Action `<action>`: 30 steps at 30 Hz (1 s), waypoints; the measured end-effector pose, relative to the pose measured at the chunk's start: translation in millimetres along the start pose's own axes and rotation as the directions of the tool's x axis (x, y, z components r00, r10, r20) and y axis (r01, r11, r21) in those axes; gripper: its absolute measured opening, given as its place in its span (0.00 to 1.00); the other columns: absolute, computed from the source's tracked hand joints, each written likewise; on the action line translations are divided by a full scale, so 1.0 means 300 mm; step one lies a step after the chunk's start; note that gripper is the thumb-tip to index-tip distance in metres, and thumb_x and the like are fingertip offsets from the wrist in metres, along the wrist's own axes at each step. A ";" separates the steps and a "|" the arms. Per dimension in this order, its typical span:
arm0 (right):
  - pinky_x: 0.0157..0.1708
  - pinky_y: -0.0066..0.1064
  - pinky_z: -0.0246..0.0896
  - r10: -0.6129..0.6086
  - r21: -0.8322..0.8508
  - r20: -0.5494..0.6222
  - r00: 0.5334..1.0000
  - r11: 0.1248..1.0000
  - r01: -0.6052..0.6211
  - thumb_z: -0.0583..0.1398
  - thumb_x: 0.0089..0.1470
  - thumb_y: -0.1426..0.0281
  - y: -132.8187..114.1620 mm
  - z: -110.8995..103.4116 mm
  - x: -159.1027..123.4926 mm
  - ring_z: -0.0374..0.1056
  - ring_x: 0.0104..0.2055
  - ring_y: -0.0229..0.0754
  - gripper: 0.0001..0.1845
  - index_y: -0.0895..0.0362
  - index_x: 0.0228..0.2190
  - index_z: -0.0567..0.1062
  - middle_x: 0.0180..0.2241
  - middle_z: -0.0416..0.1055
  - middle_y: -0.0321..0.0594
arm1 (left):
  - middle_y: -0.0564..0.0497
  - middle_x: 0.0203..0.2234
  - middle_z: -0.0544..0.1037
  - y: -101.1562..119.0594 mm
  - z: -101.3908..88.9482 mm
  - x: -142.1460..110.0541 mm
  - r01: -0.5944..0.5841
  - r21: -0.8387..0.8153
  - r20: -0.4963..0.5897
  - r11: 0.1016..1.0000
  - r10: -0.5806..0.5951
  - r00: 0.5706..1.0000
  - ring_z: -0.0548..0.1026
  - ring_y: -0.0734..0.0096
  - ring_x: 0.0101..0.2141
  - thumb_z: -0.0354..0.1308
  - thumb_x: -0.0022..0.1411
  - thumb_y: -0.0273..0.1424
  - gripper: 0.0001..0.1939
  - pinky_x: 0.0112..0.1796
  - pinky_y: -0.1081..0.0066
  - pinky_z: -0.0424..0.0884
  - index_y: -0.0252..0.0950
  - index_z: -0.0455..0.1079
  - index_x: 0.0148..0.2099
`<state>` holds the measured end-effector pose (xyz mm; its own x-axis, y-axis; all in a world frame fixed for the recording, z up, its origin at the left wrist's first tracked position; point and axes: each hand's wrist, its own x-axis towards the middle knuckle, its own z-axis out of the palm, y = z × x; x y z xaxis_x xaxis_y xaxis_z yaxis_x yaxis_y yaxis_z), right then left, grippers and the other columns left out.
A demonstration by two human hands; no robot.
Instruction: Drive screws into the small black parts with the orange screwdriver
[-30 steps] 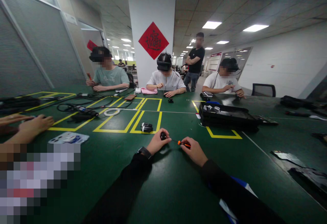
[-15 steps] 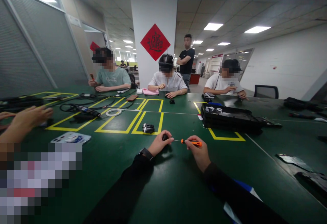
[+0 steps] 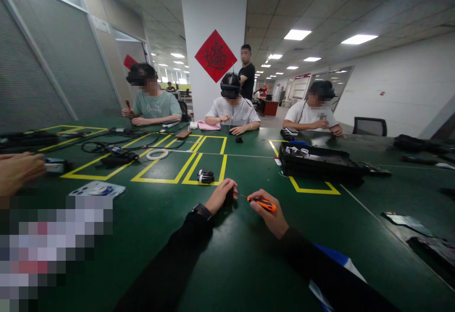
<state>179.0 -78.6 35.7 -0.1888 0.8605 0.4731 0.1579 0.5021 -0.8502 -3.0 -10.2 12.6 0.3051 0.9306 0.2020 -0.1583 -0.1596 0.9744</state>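
Observation:
My right hand (image 3: 272, 217) grips a screwdriver (image 3: 267, 205) with an orange and black handle. Its thin shaft points left, and the tip is beside the fingers of my left hand (image 3: 222, 197). Those fingers are curled above the green table (image 3: 249, 264), around a small black part that they now mostly hide. Just beyond my left hand, two black cylinders with white bands (image 3: 205, 176) lie side by side within a yellow-taped outline.
Right of centre is a black tray (image 3: 320, 160) with small pieces in it. Cables and a white coil (image 3: 157, 154) lie at left, near a co-worker's hands (image 3: 21, 172) and a phone-like panel (image 3: 96, 189). A blue and white packet (image 3: 337, 257) is under my right forearm.
My left hand has turned, so the black part shows less. The screwdriver has shifted slightly left and its handle tilts down more. A standing person has moved left behind the seated one.

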 end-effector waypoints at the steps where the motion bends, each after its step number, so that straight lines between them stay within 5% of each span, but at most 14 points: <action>1: 0.24 0.25 0.56 0.047 0.034 0.012 0.999 0.998 -0.047 0.56 0.49 0.66 0.003 0.003 -0.002 0.60 0.24 0.33 0.08 0.56 0.32 0.68 0.25 0.64 0.34 | 0.53 0.25 0.69 -0.001 0.000 0.000 -0.001 0.004 0.000 1.000 0.001 1.000 0.69 0.78 0.23 0.46 0.57 0.43 0.17 0.28 0.75 0.65 0.34 0.62 0.36; 6: 0.14 0.22 0.51 0.187 0.197 0.047 0.981 0.961 -0.193 0.55 0.51 0.65 0.025 0.009 -0.009 0.59 0.17 0.31 0.09 0.55 0.34 0.62 0.23 0.66 0.33 | 0.53 0.25 0.69 0.000 -0.001 0.000 -0.006 0.000 0.007 1.000 0.006 1.000 0.69 0.78 0.23 0.47 0.57 0.43 0.16 0.28 0.75 0.65 0.34 0.62 0.36; 24: 0.13 0.21 0.51 0.189 0.220 -0.010 0.982 0.958 -0.182 0.56 0.49 0.65 0.015 0.001 -0.009 0.59 0.16 0.31 0.08 0.56 0.30 0.64 0.20 0.67 0.32 | 0.55 0.24 0.69 0.004 0.004 -0.007 -0.048 0.170 -0.019 0.984 0.052 0.998 0.69 0.77 0.24 0.53 0.53 0.39 0.14 0.30 0.74 0.65 0.35 0.61 0.38; 30: 0.12 0.20 0.45 0.151 0.222 -0.286 0.946 0.971 -0.088 0.54 0.51 0.65 0.037 -0.025 0.000 0.53 0.13 0.28 0.07 0.56 0.27 0.63 0.16 0.63 0.29 | 0.54 0.24 0.69 -0.016 0.004 0.000 -0.083 0.223 -0.022 0.971 0.090 0.996 0.68 0.78 0.22 0.48 0.56 0.36 0.11 0.28 0.74 0.65 0.35 0.59 0.40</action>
<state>188.1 -72.5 28.0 0.1225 0.9145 0.3855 -0.0450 0.3931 -0.9184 -1.2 -9.7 8.2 0.2692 0.9194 0.2868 0.0299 -0.3056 0.9517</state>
